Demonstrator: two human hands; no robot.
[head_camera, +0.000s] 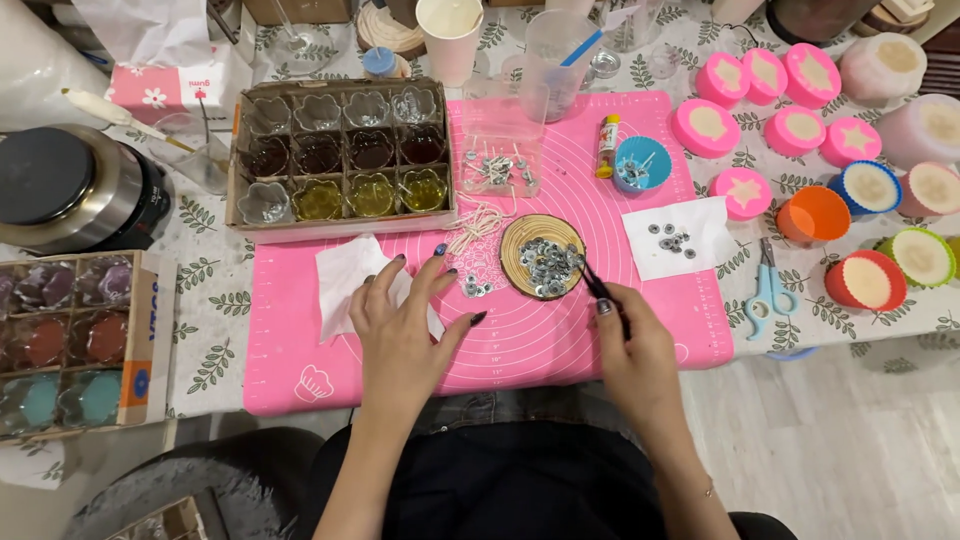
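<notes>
Head view: pink mat (300, 330) on counter (850, 420). Left hand (400, 330), fingers spread loose, rests on white tissue (345, 270). Right hand (630, 345) grips dark tweezers (597, 285) at wooden disc (520, 240) of metal wick tabs (545, 265). Judged: tab-picking; needs a fine pinch.

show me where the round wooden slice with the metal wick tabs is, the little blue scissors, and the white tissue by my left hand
wooden slice (520, 238), head view, on its bare left rim.
blue scissors (768, 291), head view, on the handles.
white tissue (345, 272), head view, on its upper left part, clear of the left hand (405, 335).
</notes>
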